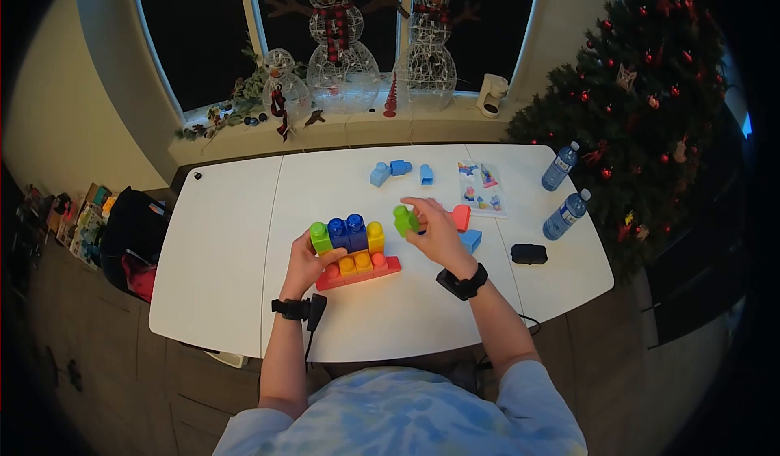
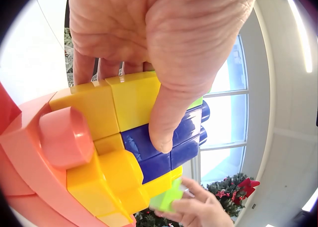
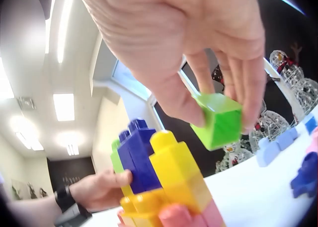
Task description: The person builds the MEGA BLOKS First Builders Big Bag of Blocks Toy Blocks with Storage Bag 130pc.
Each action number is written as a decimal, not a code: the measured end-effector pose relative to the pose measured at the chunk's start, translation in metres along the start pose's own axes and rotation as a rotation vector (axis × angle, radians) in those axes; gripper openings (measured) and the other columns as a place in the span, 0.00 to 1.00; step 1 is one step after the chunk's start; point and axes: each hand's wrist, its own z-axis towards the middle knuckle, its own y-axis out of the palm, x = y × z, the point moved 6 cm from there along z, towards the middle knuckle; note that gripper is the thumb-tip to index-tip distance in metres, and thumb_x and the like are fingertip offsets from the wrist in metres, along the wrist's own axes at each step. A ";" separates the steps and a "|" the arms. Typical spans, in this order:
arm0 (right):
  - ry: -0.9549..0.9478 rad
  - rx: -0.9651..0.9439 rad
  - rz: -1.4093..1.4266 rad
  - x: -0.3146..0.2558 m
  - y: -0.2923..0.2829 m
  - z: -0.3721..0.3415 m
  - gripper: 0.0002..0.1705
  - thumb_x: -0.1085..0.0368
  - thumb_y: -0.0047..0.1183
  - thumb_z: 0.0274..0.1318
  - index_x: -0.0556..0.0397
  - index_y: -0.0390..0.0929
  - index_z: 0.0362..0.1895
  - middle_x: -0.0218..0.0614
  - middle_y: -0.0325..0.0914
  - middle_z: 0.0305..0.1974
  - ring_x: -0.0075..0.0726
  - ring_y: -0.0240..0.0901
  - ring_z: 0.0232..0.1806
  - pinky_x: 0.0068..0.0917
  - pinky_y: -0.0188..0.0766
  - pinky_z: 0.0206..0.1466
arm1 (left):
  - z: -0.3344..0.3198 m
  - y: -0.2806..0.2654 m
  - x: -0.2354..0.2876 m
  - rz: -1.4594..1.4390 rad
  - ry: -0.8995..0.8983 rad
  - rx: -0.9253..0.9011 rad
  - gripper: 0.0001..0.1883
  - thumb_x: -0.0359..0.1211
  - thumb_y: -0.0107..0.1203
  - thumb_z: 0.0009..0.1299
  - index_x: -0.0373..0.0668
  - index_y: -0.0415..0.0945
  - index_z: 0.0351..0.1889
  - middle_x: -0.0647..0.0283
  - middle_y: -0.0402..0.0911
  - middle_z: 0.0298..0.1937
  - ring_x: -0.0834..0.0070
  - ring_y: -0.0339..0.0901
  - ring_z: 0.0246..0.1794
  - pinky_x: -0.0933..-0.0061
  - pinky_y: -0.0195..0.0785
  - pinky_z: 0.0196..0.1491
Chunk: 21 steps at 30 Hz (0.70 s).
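In the head view, my left hand (image 1: 302,266) grips the left end of a toy block build. Its long pink-red base (image 1: 383,272) carries yellow blocks (image 1: 363,263), two dark blue blocks (image 1: 348,235), a green block at the left and a yellow column (image 1: 375,237) at the right. The left wrist view shows the thumb (image 2: 166,117) pressed over the dark blue blocks. Raised to the right of the build, a loose green block (image 3: 221,121) is pinched between thumb and fingers of my right hand (image 1: 439,235). A gap separates this block from the yellow column.
Light blue blocks (image 1: 380,174) lie toward the table's far edge. Beyond my right hand are a red block (image 1: 461,217) and a blue block (image 1: 471,240). A picture sheet (image 1: 481,190), two water bottles (image 1: 561,166) and a black case (image 1: 529,254) sit on the right.
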 end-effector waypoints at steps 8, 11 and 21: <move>-0.048 -0.196 0.544 -0.017 0.032 0.027 0.25 0.79 0.62 0.54 0.58 0.74 0.58 0.40 0.82 0.54 0.39 0.80 0.60 0.32 0.75 0.65 | -0.001 0.001 0.005 0.004 0.021 0.006 0.19 0.25 0.73 0.61 0.36 0.79 0.49 0.63 0.86 0.42 0.78 0.83 0.41 0.74 0.79 0.47; 0.002 -0.238 0.568 -0.009 0.038 0.026 0.24 0.80 0.63 0.53 0.58 0.74 0.55 0.38 0.82 0.53 0.38 0.81 0.60 0.33 0.75 0.65 | 0.000 0.001 0.004 0.004 0.033 0.010 0.19 0.25 0.73 0.61 0.36 0.79 0.49 0.63 0.86 0.42 0.77 0.83 0.41 0.74 0.80 0.48; -0.017 -0.220 0.511 -0.008 0.043 0.022 0.20 0.78 0.64 0.54 0.57 0.73 0.50 0.37 0.82 0.51 0.34 0.82 0.57 0.30 0.74 0.65 | 0.000 -0.001 -0.001 0.026 0.016 0.018 0.19 0.26 0.74 0.61 0.36 0.78 0.48 0.62 0.86 0.42 0.76 0.83 0.42 0.72 0.80 0.49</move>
